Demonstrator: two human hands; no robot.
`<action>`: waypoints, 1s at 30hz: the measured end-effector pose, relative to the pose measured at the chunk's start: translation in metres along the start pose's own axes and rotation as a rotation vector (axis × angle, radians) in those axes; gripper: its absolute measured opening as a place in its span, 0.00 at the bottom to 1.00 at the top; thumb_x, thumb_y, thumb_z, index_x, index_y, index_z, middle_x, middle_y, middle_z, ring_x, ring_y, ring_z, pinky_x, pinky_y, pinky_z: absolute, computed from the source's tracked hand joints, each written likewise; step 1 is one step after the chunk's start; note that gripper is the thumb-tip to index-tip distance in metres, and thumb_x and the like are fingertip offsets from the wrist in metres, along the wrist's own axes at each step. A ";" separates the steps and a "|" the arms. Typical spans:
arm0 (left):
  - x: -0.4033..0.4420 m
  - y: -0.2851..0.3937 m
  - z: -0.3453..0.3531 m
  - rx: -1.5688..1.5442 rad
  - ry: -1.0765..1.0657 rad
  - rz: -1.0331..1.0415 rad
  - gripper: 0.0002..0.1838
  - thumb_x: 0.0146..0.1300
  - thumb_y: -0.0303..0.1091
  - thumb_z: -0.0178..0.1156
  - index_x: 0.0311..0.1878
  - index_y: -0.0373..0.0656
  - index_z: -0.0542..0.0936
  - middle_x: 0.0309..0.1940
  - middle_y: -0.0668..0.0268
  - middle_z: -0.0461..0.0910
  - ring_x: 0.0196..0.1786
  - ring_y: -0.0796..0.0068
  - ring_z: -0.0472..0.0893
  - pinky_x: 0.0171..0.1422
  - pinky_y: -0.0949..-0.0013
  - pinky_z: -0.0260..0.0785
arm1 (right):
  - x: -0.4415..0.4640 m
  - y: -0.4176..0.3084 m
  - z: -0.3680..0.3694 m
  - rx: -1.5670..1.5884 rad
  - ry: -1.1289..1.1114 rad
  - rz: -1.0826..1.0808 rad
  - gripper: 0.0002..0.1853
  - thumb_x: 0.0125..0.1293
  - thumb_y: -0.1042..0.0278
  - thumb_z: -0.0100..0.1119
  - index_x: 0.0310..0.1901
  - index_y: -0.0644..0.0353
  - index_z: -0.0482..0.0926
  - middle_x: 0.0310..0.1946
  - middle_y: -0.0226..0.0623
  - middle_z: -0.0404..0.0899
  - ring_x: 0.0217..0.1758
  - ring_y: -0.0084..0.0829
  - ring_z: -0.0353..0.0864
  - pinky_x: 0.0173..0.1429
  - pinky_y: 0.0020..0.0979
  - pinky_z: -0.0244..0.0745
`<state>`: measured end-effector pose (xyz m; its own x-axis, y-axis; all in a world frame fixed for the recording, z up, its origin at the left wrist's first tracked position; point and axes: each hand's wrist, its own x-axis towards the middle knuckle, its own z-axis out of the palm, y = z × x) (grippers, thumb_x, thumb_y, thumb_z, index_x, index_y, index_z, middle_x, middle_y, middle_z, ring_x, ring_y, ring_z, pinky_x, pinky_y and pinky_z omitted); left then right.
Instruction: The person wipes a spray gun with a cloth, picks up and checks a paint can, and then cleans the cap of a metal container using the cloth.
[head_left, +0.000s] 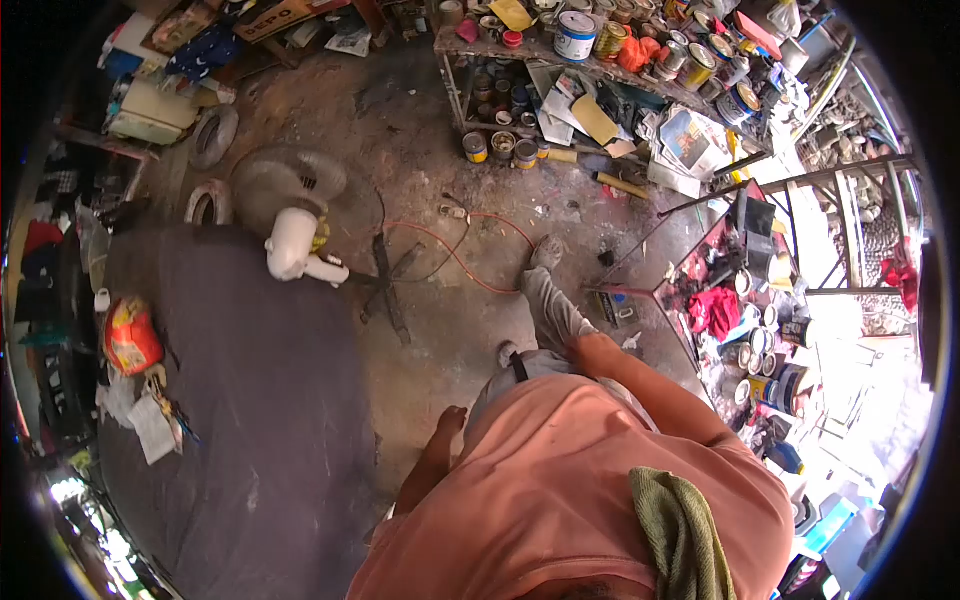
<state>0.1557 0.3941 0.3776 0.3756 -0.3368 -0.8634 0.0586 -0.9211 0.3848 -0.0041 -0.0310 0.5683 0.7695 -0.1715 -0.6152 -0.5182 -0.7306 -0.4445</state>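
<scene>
My left hand [452, 420] hangs low beside my left hip, over the concrete floor. Its fingers look loose, and no object shows in it. My right arm bends across to the right thigh of my grey trousers [550, 312]. There my right hand [584, 346] rests against the cloth around the pocket; its fingers are hidden. A green towel [682, 535] lies over the right shoulder of my orange shirt [560, 460].
A white fan [293, 243] with dark legs stands ahead on the left, near a dark-covered surface [270, 420]. An orange cord [455, 258] crosses the floor by my foot. Paint cans [575, 37] crowd a shelf ahead; a metal frame [655, 293] is at right.
</scene>
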 end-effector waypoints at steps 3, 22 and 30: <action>0.040 0.021 -0.017 0.139 -0.115 0.154 0.13 0.68 0.37 0.55 0.45 0.36 0.80 0.39 0.46 0.83 0.43 0.46 0.81 0.48 0.49 0.72 | 0.041 0.022 -0.028 0.138 0.015 0.051 0.18 0.70 0.52 0.54 0.47 0.58 0.82 0.38 0.52 0.86 0.46 0.54 0.85 0.54 0.50 0.78; 0.510 0.486 -0.135 -0.013 0.319 0.116 0.49 0.54 0.51 0.70 0.73 0.32 0.63 0.69 0.39 0.67 0.72 0.40 0.66 0.75 0.47 0.60 | 0.333 0.167 -0.085 0.165 -0.269 0.675 0.57 0.55 0.36 0.69 0.78 0.57 0.51 0.77 0.53 0.56 0.70 0.56 0.71 0.68 0.49 0.74; 0.725 0.570 -0.173 0.333 0.599 0.273 0.56 0.48 0.49 0.76 0.77 0.42 0.57 0.70 0.46 0.64 0.69 0.44 0.69 0.70 0.48 0.68 | 0.384 0.198 -0.084 0.305 0.125 0.681 0.46 0.61 0.42 0.66 0.75 0.59 0.61 0.67 0.53 0.71 0.69 0.51 0.71 0.69 0.48 0.70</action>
<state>0.6211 -0.3409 0.0273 0.7830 -0.4863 -0.3880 -0.3574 -0.8621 0.3592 0.2202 -0.2966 0.2986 0.2693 -0.6063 -0.7483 -0.9607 -0.2241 -0.1641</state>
